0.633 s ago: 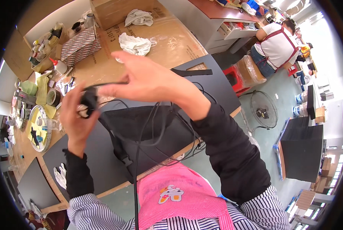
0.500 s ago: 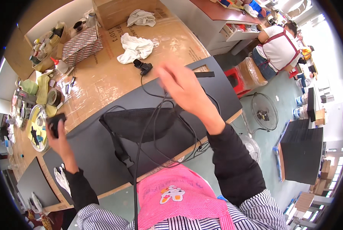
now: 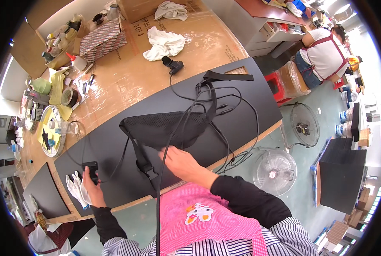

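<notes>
My left hand point(image 3: 95, 187) is closed around a small black device point(image 3: 90, 170) with a cable, above the left part of a dark grey board point(image 3: 126, 179). My right hand point(image 3: 184, 164) is over the board's front part, fingers stretched leftward beside a black cable point(image 3: 160, 175) and slightly smeared; I see nothing gripped in it. Just beyond it lies a black mesh waist pouch point(image 3: 165, 128) with a strap and buckle point(image 3: 147, 170). Loops of black cable point(image 3: 256, 111) spread right of the pouch. A black clip-like device point(image 3: 172, 65) sits at the board's far edge.
White gloves point(image 3: 77, 187) lie near my left hand. White cloths point(image 3: 164, 44), a glue bottle point(image 3: 76, 62) and a round tray point(image 3: 52, 130) are on the cardboard-covered table point(image 3: 113, 85). Floor fans point(image 3: 275, 173) stand at the right; a co-worker point(image 3: 324, 55) sits farther off.
My right hand has come down and toward me from above the board's far right part. My left hand has moved nearer with the small black device, beside the gloves. The view has shifted slightly.
</notes>
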The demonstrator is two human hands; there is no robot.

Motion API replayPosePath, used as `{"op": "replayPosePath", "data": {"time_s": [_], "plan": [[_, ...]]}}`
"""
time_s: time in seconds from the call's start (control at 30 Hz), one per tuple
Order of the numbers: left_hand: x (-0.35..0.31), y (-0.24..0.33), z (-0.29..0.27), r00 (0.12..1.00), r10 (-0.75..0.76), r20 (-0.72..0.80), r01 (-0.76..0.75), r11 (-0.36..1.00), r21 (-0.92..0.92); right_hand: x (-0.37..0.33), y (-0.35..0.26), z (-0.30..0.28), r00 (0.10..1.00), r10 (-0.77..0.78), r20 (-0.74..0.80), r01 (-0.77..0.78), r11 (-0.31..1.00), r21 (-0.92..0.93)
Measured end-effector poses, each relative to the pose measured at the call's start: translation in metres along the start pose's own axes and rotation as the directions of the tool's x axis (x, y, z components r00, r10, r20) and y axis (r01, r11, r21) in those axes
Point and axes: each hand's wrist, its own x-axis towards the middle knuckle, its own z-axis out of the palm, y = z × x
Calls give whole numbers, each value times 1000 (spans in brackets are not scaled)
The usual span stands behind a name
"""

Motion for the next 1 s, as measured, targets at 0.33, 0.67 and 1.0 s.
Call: {"op": "replayPosePath", "data": {"time_s": [0.33,0.67,1.0], "plan": [[2,-14,6,992,99,-81,-73,958,279,65,51,-2,930,356,91,-330,918,-219],[57,-32,-66,875,467,-126,-319,753,575,45,20,1,975,-37,-219,69,987,143],[33,-31,-40,712,699,70,-364,281,888,39,16,14,991,-127,-31,130,988,87]]}}
